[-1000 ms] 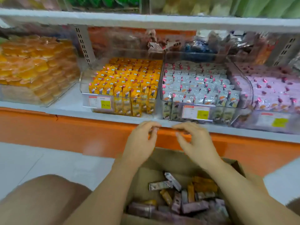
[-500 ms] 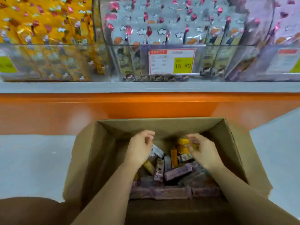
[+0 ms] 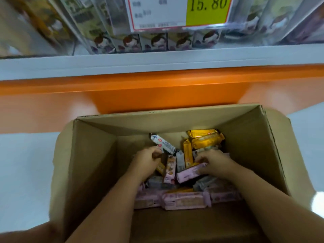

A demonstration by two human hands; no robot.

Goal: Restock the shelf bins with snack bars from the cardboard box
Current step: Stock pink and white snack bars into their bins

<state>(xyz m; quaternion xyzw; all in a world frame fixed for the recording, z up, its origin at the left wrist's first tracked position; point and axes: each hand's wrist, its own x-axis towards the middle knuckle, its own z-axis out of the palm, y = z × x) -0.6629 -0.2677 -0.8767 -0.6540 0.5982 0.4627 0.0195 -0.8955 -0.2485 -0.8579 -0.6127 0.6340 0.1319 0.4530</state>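
The pink snack bar (image 3: 188, 173) lies crosswise between the hands; the right hand (image 3: 216, 163) curls over its right end, the left hand (image 3: 147, 161) is curled, its hold not clear.

A shop is shown. A printed price label (image 3: 178, 13) with "15.80" on a yellow field is fixed to the front of a clear bin (image 3: 112, 18), in which packaged snacks (image 3: 157, 41) are stood in rows. The bin is carried on a white shelf (image 3: 157, 64) above an orange base panel (image 3: 157, 92). An open cardboard box (image 3: 245, 137) of mixed snack bars (image 3: 185, 199) is set on the pale floor (image 3: 26, 163), below the shelf's front edge.
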